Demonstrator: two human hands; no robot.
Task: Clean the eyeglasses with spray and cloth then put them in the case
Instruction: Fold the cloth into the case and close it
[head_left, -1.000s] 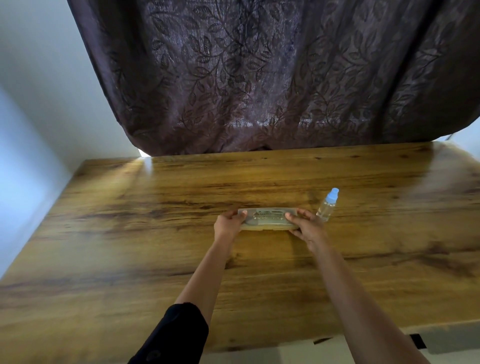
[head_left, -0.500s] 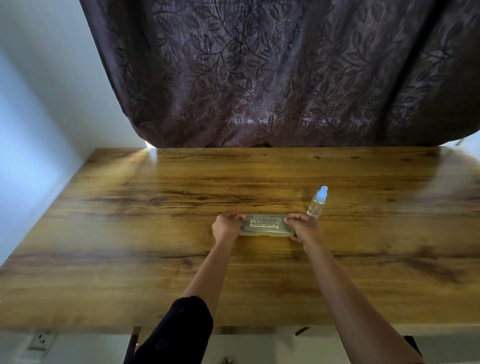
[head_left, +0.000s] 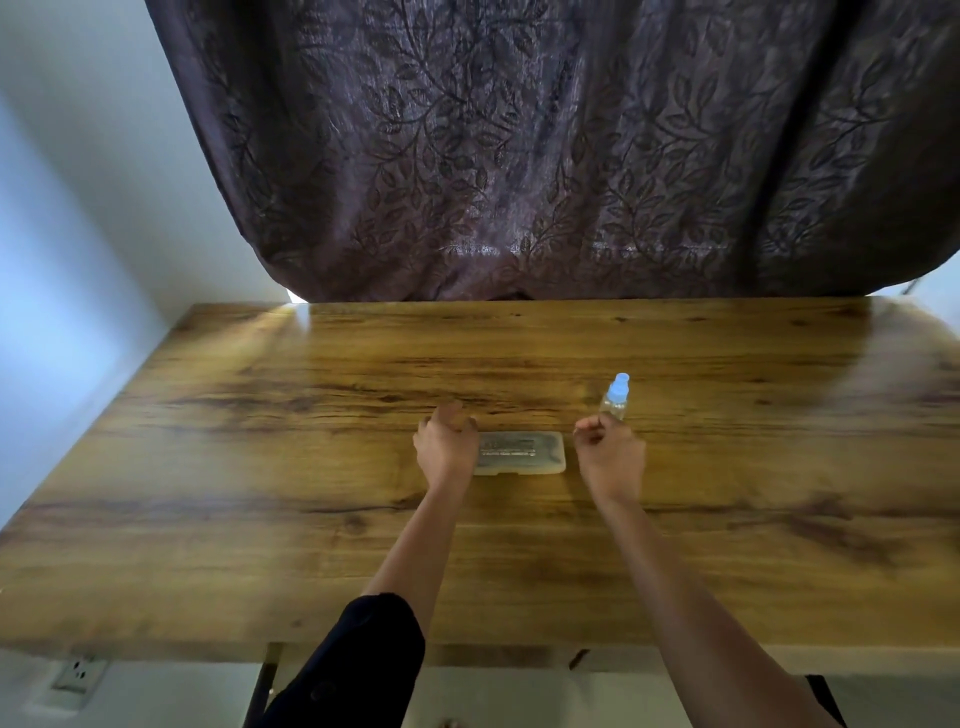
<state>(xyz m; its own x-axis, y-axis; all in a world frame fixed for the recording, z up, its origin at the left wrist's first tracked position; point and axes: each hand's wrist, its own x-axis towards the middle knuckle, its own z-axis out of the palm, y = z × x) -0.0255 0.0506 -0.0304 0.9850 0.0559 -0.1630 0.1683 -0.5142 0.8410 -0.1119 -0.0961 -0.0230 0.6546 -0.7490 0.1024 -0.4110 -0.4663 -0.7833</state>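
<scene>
A closed, translucent grey eyeglass case (head_left: 522, 453) lies flat on the wooden table (head_left: 260, 493), near its middle. My left hand (head_left: 445, 448) hovers at the case's left end and hides that end; its fingers are loosely curled and grip nothing. My right hand (head_left: 609, 454) is just right of the case, with a small gap between them, and its fingers are loosely curled and empty. A small clear spray bottle (head_left: 615, 397) with a light blue cap stands upright right behind my right hand. No eyeglasses or cloth are in view.
A dark brown leaf-patterned curtain (head_left: 519, 156) hangs along the table's far edge. A pale wall (head_left: 62, 260) runs along the left side. A wall socket (head_left: 78, 675) sits below the table's near left edge.
Both hands have let go of the case's ends and drawn slightly apart. The case lies still on the table. The camera has tilted, so more of the near table edge shows.
</scene>
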